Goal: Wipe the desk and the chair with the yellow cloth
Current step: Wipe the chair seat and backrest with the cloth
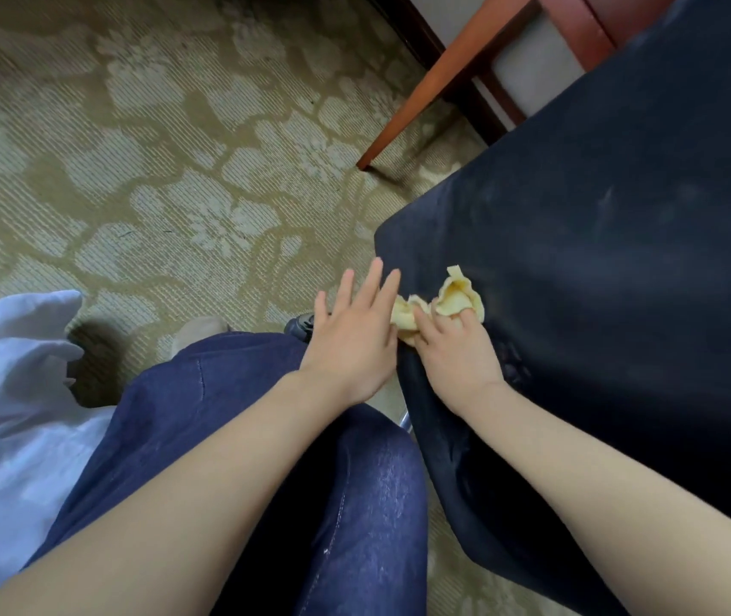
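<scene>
Yellow cloth point(457, 297) crumpled on dark chair seat point(621, 260), centre right, gripped in curled right hand point(457, 357); left hand point(354, 335) alongside, fingers straight, holding nothing.

Chair seat point(621, 260): dark matt fabric. Cloth point(459, 297): soft yellow. Desk leg point(434, 88): smooth wood. Carpet point(132, 148): ribbed.
</scene>
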Demonstrator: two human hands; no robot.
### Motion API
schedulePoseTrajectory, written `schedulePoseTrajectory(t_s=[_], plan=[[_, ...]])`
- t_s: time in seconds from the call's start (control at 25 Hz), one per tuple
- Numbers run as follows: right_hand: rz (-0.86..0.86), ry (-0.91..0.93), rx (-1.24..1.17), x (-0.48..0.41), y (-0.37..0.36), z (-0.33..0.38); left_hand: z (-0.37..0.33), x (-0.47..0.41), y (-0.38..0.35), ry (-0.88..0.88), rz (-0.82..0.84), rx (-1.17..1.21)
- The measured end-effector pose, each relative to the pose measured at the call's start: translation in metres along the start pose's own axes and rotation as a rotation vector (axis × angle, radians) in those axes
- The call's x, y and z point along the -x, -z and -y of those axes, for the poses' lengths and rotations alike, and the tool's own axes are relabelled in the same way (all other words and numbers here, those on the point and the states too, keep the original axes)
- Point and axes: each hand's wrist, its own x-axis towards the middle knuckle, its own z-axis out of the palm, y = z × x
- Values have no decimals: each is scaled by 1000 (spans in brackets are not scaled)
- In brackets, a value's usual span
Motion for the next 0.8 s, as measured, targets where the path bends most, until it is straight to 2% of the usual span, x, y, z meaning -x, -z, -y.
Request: schedulePoseTrajectory(t_s=[0.08,0.24,0.44,0.52,0.68,0.8], plan=[[49,109,120,35,-24,10,6,9,-13,-36,33,-34],[229,227,107,108,-61,28,13,29,-30,-103,92,-139],[390,349,242,158,-62,23,17,32,-35,-100,101,-246],[318,311,257,150,-43,9,20,26,-35,-138,58,-348],[21,179,357,105,2,-12,43,24,-35,-220,12,-598],[-71,74,366,58,29,-23,57,27,-36,-157,53,-539]])
